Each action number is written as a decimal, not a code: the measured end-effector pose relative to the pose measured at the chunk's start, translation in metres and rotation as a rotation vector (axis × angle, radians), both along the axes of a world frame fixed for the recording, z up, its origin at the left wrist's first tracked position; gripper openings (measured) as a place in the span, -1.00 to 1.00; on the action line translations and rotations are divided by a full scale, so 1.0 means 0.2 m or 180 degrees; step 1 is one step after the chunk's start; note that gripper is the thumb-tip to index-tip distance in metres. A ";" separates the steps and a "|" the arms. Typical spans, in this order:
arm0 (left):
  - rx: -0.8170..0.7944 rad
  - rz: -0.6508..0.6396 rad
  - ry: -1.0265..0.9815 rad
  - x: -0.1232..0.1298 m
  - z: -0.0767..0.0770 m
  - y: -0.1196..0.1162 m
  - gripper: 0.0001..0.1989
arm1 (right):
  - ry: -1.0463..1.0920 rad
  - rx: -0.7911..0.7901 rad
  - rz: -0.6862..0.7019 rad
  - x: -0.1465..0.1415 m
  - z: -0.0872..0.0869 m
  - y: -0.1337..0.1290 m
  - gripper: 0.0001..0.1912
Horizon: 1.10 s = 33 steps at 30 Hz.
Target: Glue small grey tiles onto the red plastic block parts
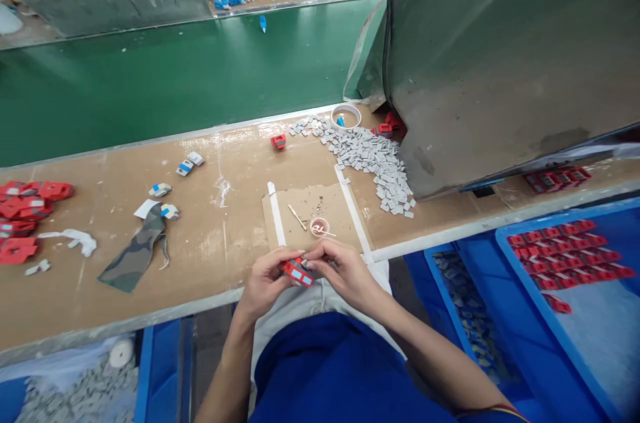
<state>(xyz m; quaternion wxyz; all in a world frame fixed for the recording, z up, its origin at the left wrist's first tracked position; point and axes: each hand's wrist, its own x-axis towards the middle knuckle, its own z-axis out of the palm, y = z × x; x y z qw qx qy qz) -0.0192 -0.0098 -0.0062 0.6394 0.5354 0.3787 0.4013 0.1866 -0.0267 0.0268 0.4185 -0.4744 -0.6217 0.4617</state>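
Close to my body, past the table's front edge, my left hand (267,281) is closed on a red toy car shell (300,274) with light-coloured windows. My right hand (344,269) meets it from the other side, thumb and fingers pinched around a small grey piece (305,265) at the shell's upper side. Just beyond my hands a cardboard mat (327,199) is taped to the table. On it are a small round cup (319,227) with reddish contents, a thin stick lying across its rim, and a pale wooden stick (297,217).
Many flat grey pieces (373,159) are heaped at the right, beside a tape roll (346,117). Red shells (30,209) pile at the left near a camouflage cloth strip (135,253). A metal housing (500,63) rises on the right, above a blue tray (595,329). Behind runs a green belt (175,83).
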 end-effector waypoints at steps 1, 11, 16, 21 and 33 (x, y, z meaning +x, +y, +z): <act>0.0048 -0.0015 0.0022 0.00 0.00 0.00 -0.60 | -0.0017 0.0012 0.0048 0.00 0.01 0.00 -0.85; 0.0730 -0.0076 0.0546 -0.01 -0.01 -0.01 -0.67 | -0.0932 0.0456 0.0173 -0.01 0.09 -0.03 -0.73; 0.0960 -0.0129 0.0719 0.00 0.01 -0.01 -0.72 | -0.1559 0.0787 0.0129 -0.04 0.10 -0.07 -0.72; 0.1242 -0.0079 0.0835 0.00 0.03 -0.01 -0.75 | -0.0930 0.0349 0.0065 -0.03 0.06 -0.10 -0.81; 0.1633 -0.0441 0.0740 0.00 0.04 0.02 -0.73 | 0.0445 -0.1011 0.0189 0.02 0.01 -0.08 -0.85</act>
